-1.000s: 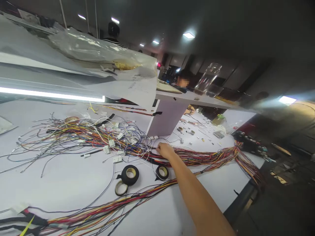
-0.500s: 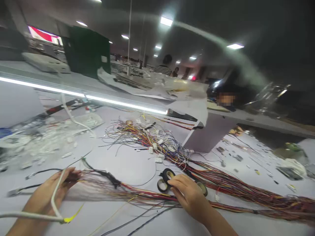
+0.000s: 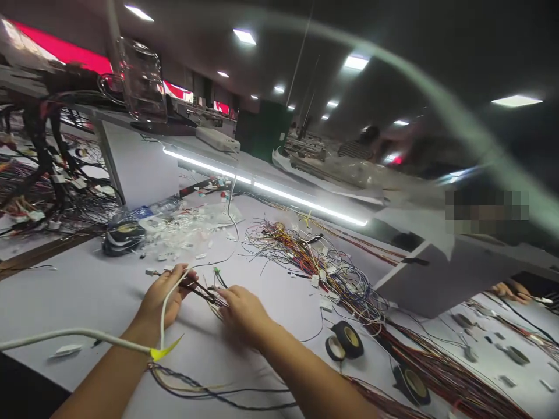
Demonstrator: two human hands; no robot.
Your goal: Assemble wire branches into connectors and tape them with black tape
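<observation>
Nothing here can be read. The red banner (image 3: 65,52) high along the far wall, well beyond the left grip (image 3: 162,295), shows colour only, any lettering on it smeared by blur. The tape rolls (image 3: 345,342) on the surface just to the right of the right grip (image 3: 244,309) carry no legible print on their sides or cores. The small white connectors (image 3: 183,233) scattered beyond the left grip are too small to show any marking.
</observation>
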